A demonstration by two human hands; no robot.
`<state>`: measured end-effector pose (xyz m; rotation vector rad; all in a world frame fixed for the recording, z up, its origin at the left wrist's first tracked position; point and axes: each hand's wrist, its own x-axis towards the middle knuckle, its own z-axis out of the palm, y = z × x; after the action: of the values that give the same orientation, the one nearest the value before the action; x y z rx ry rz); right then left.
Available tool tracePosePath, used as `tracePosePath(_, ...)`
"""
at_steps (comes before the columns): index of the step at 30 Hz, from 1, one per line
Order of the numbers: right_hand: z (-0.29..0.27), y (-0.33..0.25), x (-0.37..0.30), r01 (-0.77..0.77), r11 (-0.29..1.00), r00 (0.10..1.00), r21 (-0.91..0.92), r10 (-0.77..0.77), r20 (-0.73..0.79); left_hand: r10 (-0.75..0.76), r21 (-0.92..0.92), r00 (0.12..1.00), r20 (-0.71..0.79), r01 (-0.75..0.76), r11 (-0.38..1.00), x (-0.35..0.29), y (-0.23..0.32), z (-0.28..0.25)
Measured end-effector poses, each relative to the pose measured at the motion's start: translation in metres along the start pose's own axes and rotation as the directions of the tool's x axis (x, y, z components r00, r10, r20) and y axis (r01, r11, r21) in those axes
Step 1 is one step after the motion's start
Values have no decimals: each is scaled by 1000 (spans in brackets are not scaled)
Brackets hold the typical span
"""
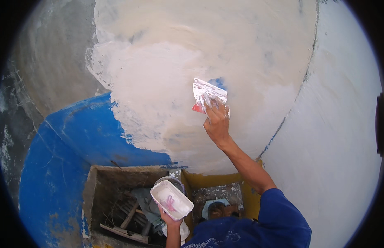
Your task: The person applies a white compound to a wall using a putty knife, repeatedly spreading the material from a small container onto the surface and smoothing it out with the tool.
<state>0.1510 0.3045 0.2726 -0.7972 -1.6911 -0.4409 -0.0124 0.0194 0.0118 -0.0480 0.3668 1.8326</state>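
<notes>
My right hand [218, 124] is raised against the wall, its fingers pressed on a wide putty spreader [210, 90] smeared with white filler. A bit of red shows at the spreader's lower left corner. Its blade is on or very close to the plaster, and a small blue patch [219, 82] shows beside it. Low in front of me, my left hand [170, 219] grips a white rectangular tub [183, 202] from below. White filler with a pinkish smear [170, 202] lies inside it. The wall [159, 82] carries a rough-edged coat of white and cream filler.
Blue paint [97, 128] borders the filler at lower left, with bare grey cement [55, 62] above it. A dark crack [299, 91] marks the corner with the white right wall [324, 144]. Below are a concrete box [91, 194] holding wood scraps and a yellow-edged recess [252, 202].
</notes>
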Motion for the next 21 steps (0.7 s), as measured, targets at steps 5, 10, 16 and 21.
tracePosePath(5, -4, 8, -22, -94, 991, 990, 92, 103, -101, 52, -31, 998, -28, -53, 998, -2, 2, -11)
tracePosePath(10, 54, 48, -53, -104, 986, 990, -131, 115, 79, -13, -25, 1000, -18, 13, 1000, -4, -4, 0)
tracePosePath(16, 30, -10, -105, -77, 974, 975, 215, 29, 221, -12, -36, 1000, -19, 11, 999, -2, 0, -2)
tracePosePath(21, -41, 25, -22, -126, 962, 964, 243, 176, -200, 29, -18, 1000, -6, -29, 999, -7, 1, 1)
